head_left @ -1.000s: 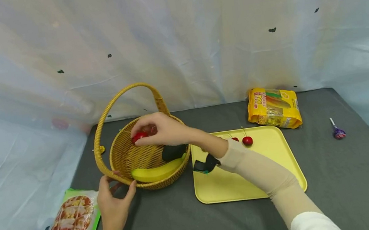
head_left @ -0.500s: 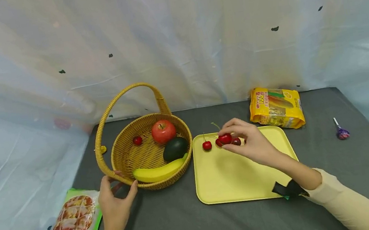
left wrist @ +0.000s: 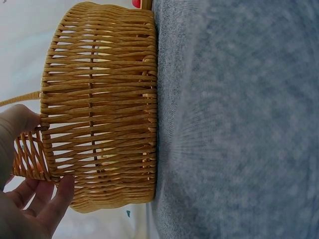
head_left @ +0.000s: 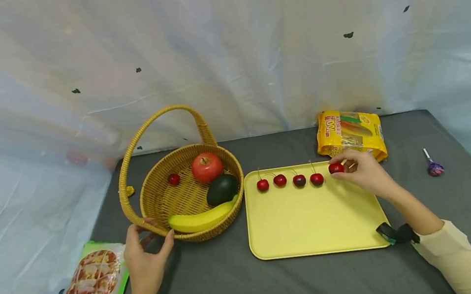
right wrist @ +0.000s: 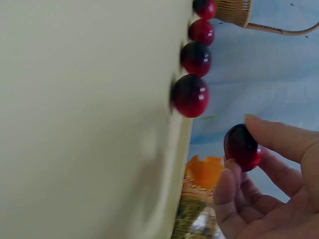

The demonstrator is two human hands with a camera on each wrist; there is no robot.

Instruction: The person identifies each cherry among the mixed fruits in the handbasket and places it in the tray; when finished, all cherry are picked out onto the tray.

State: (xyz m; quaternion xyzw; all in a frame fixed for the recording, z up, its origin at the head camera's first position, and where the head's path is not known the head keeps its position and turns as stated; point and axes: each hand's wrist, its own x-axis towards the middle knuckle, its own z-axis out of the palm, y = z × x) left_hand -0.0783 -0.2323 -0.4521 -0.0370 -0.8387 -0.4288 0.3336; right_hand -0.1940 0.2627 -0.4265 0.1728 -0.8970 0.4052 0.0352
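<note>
In the head view my right hand [head_left: 364, 172] pinches a red cherry [head_left: 336, 168] between thumb and fingers over the back right corner of the yellow tray [head_left: 308, 226]. Seen from the right wrist, that cherry [right wrist: 242, 148] is held off the tray's surface. Several other cherries [head_left: 316, 179] lie in a row along the tray's back edge, stems pointing away. At the left, my left hand [head_left: 145, 260] grips the wicker basket [head_left: 152, 192] where its handle meets the rim. A pomegranate [head_left: 207, 167], an avocado [head_left: 222, 189], a banana [head_left: 203, 218] and one cherry [head_left: 174, 179] lie inside the basket.
A yellow snack bag [head_left: 350, 133] stands behind the tray's right corner. Farther right lies a purple lollipop [head_left: 435, 168]. A green and white food packet [head_left: 89, 290] rests at the left table edge, and a small yellow item [head_left: 130, 190] sits behind the basket handle.
My right hand has left the basket, where a cherry now lies, and moved right across the tray with another cherry pinched. The left hand keeps its grip on the basket.
</note>
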